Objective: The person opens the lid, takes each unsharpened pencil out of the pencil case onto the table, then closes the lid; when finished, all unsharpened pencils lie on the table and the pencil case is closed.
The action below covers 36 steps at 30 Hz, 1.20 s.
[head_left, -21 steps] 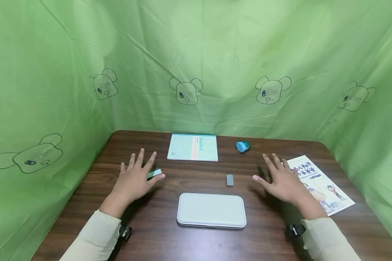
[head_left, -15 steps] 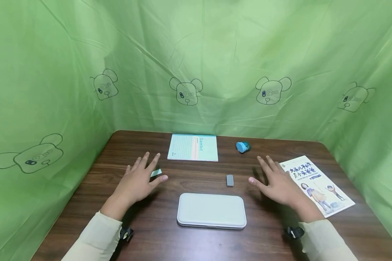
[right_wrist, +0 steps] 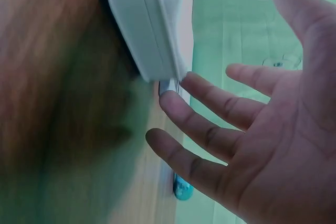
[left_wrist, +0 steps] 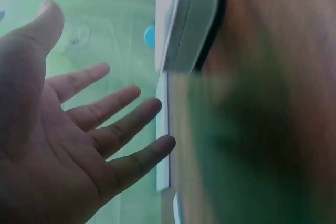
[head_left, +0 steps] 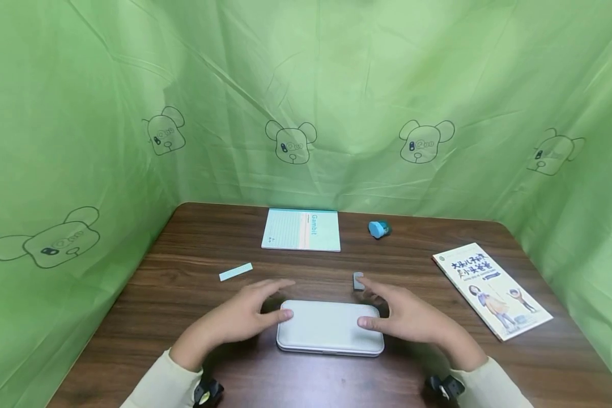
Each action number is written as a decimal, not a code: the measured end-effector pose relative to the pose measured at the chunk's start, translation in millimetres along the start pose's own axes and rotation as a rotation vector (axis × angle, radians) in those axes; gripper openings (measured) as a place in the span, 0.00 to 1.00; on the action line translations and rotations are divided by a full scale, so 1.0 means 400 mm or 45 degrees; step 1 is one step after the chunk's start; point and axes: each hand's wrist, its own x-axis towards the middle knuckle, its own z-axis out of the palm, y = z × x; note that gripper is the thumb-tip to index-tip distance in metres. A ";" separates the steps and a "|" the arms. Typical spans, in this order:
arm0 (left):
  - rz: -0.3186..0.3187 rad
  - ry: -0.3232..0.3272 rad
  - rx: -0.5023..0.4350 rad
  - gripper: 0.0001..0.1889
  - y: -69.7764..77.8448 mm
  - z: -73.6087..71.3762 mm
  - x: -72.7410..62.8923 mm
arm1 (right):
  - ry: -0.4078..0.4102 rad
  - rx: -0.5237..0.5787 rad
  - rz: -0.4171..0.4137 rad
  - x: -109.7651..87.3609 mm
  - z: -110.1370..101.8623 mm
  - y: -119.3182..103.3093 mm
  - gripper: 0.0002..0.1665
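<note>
Brown table (head_left: 132, 340). Along far edge: notebook (head_left: 285, 231), flat, "Gambit" printed sideways; blue item (head_left: 379, 229) to its right, apart. Nearer, at left: pale strip (head_left: 236, 272), flat, aslant. Grey block (head_left: 357, 281) near middle, partly hidden. At right: book (head_left: 492, 290), aslant, flat. Round three sides: green cloth (head_left: 357, 68), creased, animal heads (head_left: 293, 148) on it.

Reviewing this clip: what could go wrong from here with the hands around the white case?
The fingers of the right hand overlap the grey block in the head view, so they might nudge it. The white case has rounded edges and the fingers of the left hand are spread, not wrapped round it, so a quick lift could slip.
</note>
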 end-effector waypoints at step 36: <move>-0.001 -0.060 0.161 0.62 0.039 0.096 -0.017 | -0.040 -0.239 -0.015 -0.040 0.064 -0.020 0.73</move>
